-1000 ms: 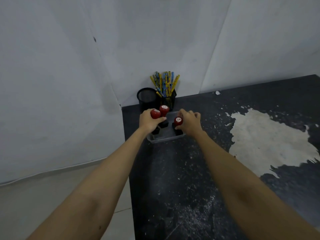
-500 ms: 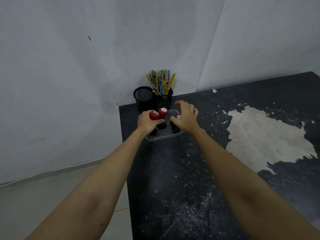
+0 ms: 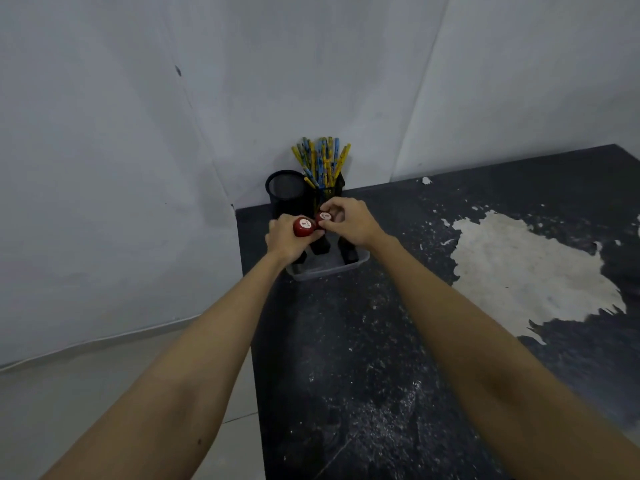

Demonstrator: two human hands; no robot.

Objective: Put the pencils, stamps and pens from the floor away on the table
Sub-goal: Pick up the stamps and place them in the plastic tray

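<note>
A clear plastic tray [image 3: 329,268] sits near the table's far left corner and holds black stamps with red knobs. My left hand [image 3: 287,242] grips the red-knobbed stamp [image 3: 304,226] at the tray's left side. My right hand [image 3: 349,220] closes its fingers around the knob of a second stamp [image 3: 323,216] just beside it. A third stamp's black body [image 3: 348,252] stands at the tray's right, its top hidden under my right hand. Behind the tray, yellow and blue pencils [image 3: 323,161] stand in a black holder [image 3: 332,194].
An empty black mesh cup [image 3: 285,192] stands left of the pencil holder, against the white wall. The black table [image 3: 381,358] has a large worn pale patch [image 3: 526,271] on the right. Its left edge drops to a tiled floor [image 3: 104,393].
My right hand let go of the right-hand stamp and moved up and left onto the middle stamp's knob. My left hand stayed on its stamp. The view shifted slightly.
</note>
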